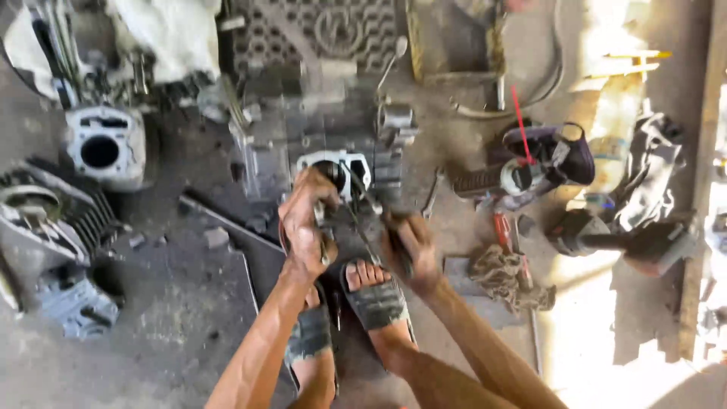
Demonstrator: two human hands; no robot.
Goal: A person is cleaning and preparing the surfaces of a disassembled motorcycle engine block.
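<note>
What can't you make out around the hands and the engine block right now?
All in the head view:
- Left hand: its fingers cover whatever it grips at the engine block opening.
- Right hand: motion blur; the dark tool inside is unclear.
- Thin rod between the hands: ends hidden.
- Cylinder part: the bore is too dark to see inside.

I am looking at a dusty concrete floor carrying an engine block, 1 cylinder, a finned part. A rag and wrench are lying nearby.

repair workshop | engine block, cylinder, oily rag on concrete floor
</note>
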